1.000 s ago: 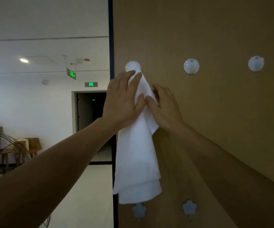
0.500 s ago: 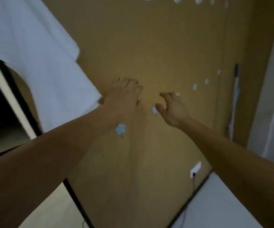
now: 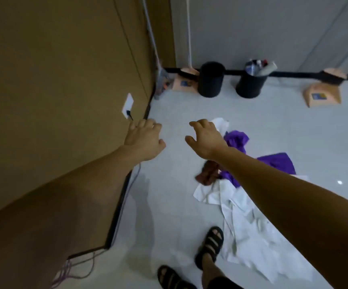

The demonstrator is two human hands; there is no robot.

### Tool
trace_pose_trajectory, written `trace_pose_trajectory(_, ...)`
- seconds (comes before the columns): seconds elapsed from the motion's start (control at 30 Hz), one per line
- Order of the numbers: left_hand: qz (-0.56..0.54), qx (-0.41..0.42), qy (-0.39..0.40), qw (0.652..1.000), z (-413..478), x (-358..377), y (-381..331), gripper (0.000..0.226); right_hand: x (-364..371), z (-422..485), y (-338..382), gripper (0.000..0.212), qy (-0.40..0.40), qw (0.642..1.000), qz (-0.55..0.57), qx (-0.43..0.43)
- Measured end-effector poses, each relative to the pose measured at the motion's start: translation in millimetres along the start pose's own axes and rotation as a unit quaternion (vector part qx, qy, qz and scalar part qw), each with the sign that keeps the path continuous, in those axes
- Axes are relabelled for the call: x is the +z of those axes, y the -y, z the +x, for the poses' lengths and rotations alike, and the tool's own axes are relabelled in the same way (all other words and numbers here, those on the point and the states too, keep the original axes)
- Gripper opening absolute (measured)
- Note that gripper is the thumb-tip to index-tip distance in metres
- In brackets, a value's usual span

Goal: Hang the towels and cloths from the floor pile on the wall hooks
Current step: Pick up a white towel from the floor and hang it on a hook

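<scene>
Biggest thing here is the brown wall (image 3: pixel 54 80), running down the whole left side, meeting the pale grey floor (image 3: pixel 169 205) at a dark baseboard. There's a white socket plate (image 3: pixel 127 105) on the wall with something plugged in, and cables (image 3: pixel 75 268) trailing along the floor edge near the bottom left.

The floor pile (image 3: pixel 242 195) sits right of the middle: a big crumpled white cloth (image 3: pixel 248 222) spreading toward the lower right, purple cloth (image 3: pixel 277 161) on top and behind it, a small brown cloth (image 3: pixel 208 173) at the near-left edge of the heap, and another white piece at the far end.

Along the far wall are two black bins (image 3: pixel 210 80), the right one stuffed with stuff, plus tan boxes either side.

Both arms reach out over the floor. Left hand (image 3: pixel 144 140) is empty, fingers loosely spread, close by the baseboard. Right hand (image 3: pixel 205 138) is empty too, fingers spread and curled a bit, above the far end of the pile, not touching any of it. Black sandals (image 3: pixel 209 247) down at the bottom edge.
</scene>
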State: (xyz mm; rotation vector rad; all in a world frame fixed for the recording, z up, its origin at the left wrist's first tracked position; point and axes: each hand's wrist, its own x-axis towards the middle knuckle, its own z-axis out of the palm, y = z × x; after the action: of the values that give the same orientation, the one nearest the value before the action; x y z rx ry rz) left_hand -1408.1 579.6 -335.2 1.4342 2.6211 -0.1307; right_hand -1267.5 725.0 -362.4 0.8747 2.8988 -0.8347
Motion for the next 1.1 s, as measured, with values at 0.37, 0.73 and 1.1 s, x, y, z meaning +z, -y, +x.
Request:
trace_pose_trajectory(0.37,-0.016,0.153,0.161,0.975,100,245,-188,0.048,145,-58,-267,0.053,0.122,0.959,0.021,0.255)
trace_pose_trajectory(0.73,0.014,0.28,0.243,0.928,147,508,-276,0.05,367,-128,-433,0.049,0.16,0.862,0.102,0.471)
trace_pose_trajectory(1.1,-0.024,0.322,0.321,0.89,127,678,-320,0.052,542,-184,-501,0.072,0.217,0.767,0.087,0.598)
